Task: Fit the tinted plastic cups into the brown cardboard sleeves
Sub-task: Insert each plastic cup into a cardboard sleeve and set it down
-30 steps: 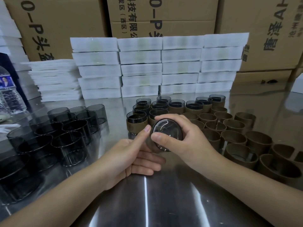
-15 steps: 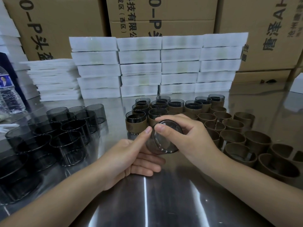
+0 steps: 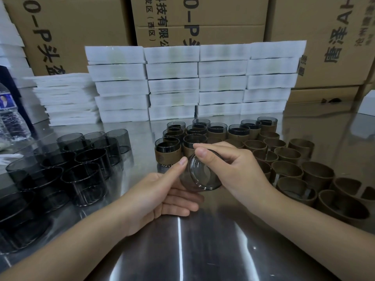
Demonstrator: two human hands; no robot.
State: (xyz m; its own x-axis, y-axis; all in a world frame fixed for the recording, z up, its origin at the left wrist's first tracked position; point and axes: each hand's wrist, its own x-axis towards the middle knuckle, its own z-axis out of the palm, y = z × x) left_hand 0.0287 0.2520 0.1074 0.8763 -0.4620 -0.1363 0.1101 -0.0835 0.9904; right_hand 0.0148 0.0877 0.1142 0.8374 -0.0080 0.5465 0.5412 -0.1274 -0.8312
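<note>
Here, the right hand (image 3: 233, 171) has its fingers (image 3: 205, 154) clamped on the tilted tinted cup (image 3: 200, 177); the left hand (image 3: 160, 191) cradles it with curled fingers (image 3: 188, 207), and empty brown sleeves (image 3: 287, 169) stand to the right.

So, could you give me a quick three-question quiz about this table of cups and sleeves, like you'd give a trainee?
1. True or false: the empty cardboard sleeves lie on the person's right side.
2. What does the right hand grip? A) a water bottle B) a tinted cup C) a white box
3. Fill in: the bare cups stand on the person's ___ side.
Key: 1 true; 2 B; 3 left.
</note>
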